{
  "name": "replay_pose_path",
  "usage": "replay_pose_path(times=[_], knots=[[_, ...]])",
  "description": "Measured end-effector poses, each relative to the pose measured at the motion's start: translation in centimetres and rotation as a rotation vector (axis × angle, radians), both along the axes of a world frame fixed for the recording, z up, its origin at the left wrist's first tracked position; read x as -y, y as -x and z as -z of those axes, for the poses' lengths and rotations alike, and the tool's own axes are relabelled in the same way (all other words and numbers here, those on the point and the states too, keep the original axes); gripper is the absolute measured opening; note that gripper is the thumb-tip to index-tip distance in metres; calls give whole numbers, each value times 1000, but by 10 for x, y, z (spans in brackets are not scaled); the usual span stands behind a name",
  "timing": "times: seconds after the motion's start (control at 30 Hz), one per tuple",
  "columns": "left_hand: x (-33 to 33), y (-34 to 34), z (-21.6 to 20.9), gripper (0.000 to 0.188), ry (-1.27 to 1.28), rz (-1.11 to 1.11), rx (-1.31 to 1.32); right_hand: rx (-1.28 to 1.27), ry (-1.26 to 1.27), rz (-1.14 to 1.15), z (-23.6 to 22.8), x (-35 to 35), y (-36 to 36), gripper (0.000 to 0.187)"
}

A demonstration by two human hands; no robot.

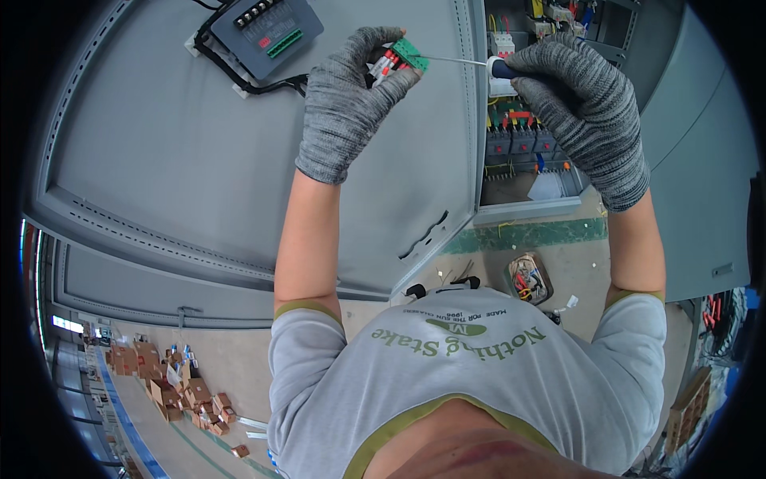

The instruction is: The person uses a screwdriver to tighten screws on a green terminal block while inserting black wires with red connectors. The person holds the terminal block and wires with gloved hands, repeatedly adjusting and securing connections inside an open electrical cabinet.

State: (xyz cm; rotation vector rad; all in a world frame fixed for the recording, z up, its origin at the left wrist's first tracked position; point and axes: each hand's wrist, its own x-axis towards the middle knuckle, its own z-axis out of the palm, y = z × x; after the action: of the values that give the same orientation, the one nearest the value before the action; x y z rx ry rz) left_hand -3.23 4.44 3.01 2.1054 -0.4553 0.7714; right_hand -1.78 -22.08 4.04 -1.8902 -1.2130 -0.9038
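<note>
Left hand (345, 100), in a grey knit glove, is closed around a small green terminal block (408, 54) with red-ended wires (385, 64) coming out of it, held at about 12 o'clock in the view. Right hand (578, 100), same glove type, is wrapped tight round the dark handle of a screwdriver (479, 63); its thin metal shaft runs leftward and the tip touches the green block. Behind the left hand, the grey cabinet door (183, 160) stands open, with a dark panel unit (270, 32) and black cable bundle fixed to it at 11 o'clock. Behind the right hand, at 1 o'clock, the open cabinet (523, 136) shows rows of breakers and coloured wiring. On the floor at 4 o'clock, a small tray of bits (528, 279). Cardboard boxes (171, 383) lie scattered at 8 o'clock.
</note>
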Motion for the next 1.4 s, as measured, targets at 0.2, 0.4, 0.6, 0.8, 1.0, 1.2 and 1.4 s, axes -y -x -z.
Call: replay_pose_path(times=[0.2,0.4,0.6,0.8,1.0,1.2,1.4], knots=[[9,2,0,52,-188,-205,101,158,70,21,-8,-3,-2,22],[12,-1,3,53,-382,-403,218,295,226,22,-35,-3,1,19],[12,-1,2,52,-513,-513,253,91,261,57,-54,-14,14,12],[10,-2,3,49,-487,-473,272,308,453,33,-66,-17,21,11],[14,3,-1,48,-531,-501,316,-90,333,29,-78,-15,26,11],[10,1,4,39,-497,-463,361,73,533,119,-85,-17,35,12],[11,3,3,43,-451,-451,317,269,495,-3,-81,-15,33,15]])
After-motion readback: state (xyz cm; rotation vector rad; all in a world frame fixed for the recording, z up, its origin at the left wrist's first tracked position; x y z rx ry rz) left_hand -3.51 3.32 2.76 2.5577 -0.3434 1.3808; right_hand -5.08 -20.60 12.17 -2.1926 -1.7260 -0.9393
